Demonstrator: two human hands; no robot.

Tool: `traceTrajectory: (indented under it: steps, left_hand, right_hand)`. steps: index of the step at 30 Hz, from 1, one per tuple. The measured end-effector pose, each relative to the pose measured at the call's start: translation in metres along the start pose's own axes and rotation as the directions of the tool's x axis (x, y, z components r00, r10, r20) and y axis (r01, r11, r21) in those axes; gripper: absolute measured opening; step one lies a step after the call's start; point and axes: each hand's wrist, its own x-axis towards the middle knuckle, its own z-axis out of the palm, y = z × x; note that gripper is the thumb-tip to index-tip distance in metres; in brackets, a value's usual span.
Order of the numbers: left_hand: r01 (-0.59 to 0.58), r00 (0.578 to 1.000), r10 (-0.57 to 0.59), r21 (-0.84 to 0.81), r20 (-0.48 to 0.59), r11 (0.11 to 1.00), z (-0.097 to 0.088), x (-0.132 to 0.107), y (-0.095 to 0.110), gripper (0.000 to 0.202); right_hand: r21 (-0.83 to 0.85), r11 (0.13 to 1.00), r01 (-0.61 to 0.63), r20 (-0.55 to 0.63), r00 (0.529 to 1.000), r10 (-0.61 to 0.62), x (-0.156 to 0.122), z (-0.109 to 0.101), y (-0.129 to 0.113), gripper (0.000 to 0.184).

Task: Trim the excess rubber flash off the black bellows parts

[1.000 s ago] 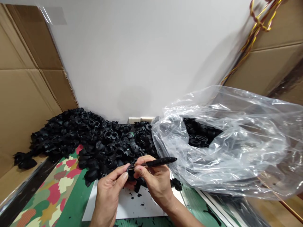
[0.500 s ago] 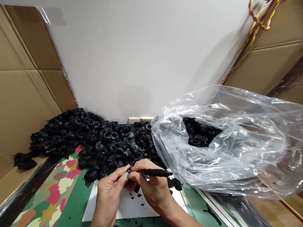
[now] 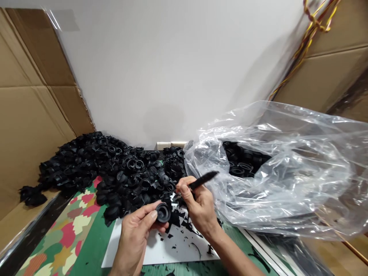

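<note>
While the left hand (image 3: 136, 227) pinches a round black rubber-like cup (image 3: 163, 213) by its edge above a white sheet (image 3: 163, 253), apparently keeping its hollow face exposed, the right hand (image 3: 200, 205) clasps a slim black-handled tool (image 3: 204, 179) clear of it.

A green table (image 3: 89, 245) carries a heap of black parts (image 3: 138, 180) along its far edge. A patterned sheet (image 3: 65, 234) runs beside the left edge. Toward the near edge lies a white board (image 3: 155, 253) strewn with scraps (image 3: 180, 220); a clear bag (image 3: 301, 191) lies toward the far right corner.
</note>
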Motion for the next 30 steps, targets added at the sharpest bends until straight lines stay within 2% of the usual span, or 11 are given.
traceTrajectory:
  steps: [3,7,9,11,13,17,22,26,30]
  left_hand:
    - [-0.020,1.000,0.020,0.002,0.002,1.000,0.000,0.000,0.000,0.037]
    - [-0.054,0.999,0.053,0.019,0.006,0.998,-0.002,0.002,-0.003,0.035]
    - [-0.074,0.997,0.074,0.041,-0.006,0.996,-0.004,0.003,-0.005,0.033]
    - [-0.109,0.993,0.111,0.075,-0.026,0.991,-0.004,0.004,-0.006,0.032]
    - [-0.158,0.986,0.163,0.124,-0.031,0.980,-0.004,0.005,-0.005,0.029]
    - [-0.229,0.971,0.237,0.219,-0.011,0.948,-0.003,0.007,-0.005,0.023]
    - [-0.219,0.976,0.212,0.209,0.055,0.953,-0.006,0.007,-0.009,0.026]
    - [-0.094,0.995,0.092,0.100,0.032,0.991,-0.006,0.005,-0.008,0.032]
    - [-0.041,0.999,0.041,0.007,0.008,0.999,-0.002,0.003,-0.001,0.033]
  right_hand:
    - [0.053,0.987,-0.151,0.129,0.981,0.144,0.000,0.002,-0.004,0.023]
    - [-0.001,0.979,-0.206,0.259,0.945,0.199,-0.003,0.007,-0.010,0.015]
    - [-0.024,0.960,-0.278,0.324,0.906,0.271,-0.004,0.009,-0.012,0.016]
    - [0.005,0.916,-0.402,0.394,0.842,0.368,-0.005,0.010,-0.014,0.015]
    - [0.019,0.882,-0.470,0.425,0.802,0.419,-0.005,0.011,-0.015,0.011]
    - [0.008,0.863,-0.505,0.402,0.792,0.459,-0.006,0.014,-0.011,0.010]
    - [0.219,0.732,-0.645,0.505,0.717,0.480,-0.005,0.015,-0.006,0.015]
    - [0.248,0.706,-0.664,0.534,0.701,0.472,-0.002,0.012,-0.007,0.014]
    - [0.225,0.767,-0.601,0.463,0.759,0.458,0.000,0.008,-0.006,0.012]
